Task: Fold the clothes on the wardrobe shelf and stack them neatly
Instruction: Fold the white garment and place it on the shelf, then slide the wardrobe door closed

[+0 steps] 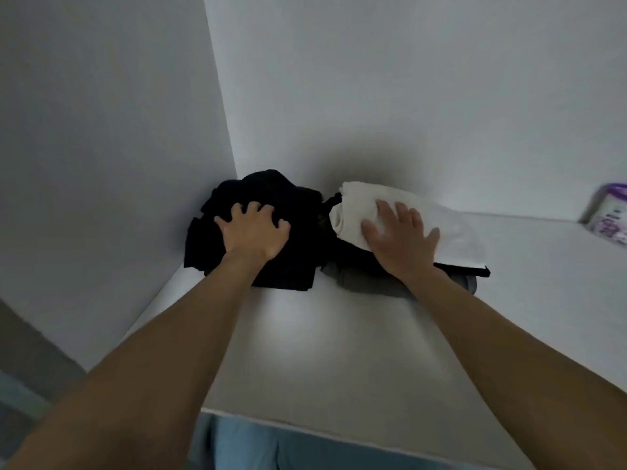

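Reaching into the back left corner of the wardrobe shelf [339, 351] with both bare arms. Gripping a crumpled black clothes pile [288, 205] with the left hand [252, 234], by curled fingers dug into the cloth. Pressing flat on a folded white garment [353, 201] with the right hand [402, 237], by straight, spread fingers, grasping nothing. Just under that hand and the white piece: a grey garment [366, 283] and a thin black edge [471, 270], stacked on the shelf. Well to the right of the right hand, by the back wall: a purple-and-white container [607, 212], with a label too blurred to read. Below the shelf's front edge, between the forearms: blue fabric [271, 446].
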Demonstrator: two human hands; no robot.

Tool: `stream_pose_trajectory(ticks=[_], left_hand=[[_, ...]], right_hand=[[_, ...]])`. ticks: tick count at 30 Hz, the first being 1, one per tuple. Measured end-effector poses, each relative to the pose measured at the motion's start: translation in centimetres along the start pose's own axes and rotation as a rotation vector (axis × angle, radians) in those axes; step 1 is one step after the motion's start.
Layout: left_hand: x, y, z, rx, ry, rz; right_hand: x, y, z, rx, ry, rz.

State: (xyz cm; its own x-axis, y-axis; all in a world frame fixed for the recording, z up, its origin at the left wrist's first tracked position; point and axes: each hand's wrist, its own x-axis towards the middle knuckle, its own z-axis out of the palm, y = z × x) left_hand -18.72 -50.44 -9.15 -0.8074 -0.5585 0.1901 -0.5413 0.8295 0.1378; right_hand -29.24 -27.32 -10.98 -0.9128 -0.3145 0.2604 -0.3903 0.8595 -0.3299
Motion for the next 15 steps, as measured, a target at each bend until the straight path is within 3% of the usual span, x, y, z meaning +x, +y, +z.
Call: stream_pose_trajectory(ticks=[15], left_hand=[[4.4, 1.2, 2.0, 0.011, 0.033, -0.059]], right_hand=[[8.3, 1.1, 3.8, -0.009, 0.068, -0.07]])
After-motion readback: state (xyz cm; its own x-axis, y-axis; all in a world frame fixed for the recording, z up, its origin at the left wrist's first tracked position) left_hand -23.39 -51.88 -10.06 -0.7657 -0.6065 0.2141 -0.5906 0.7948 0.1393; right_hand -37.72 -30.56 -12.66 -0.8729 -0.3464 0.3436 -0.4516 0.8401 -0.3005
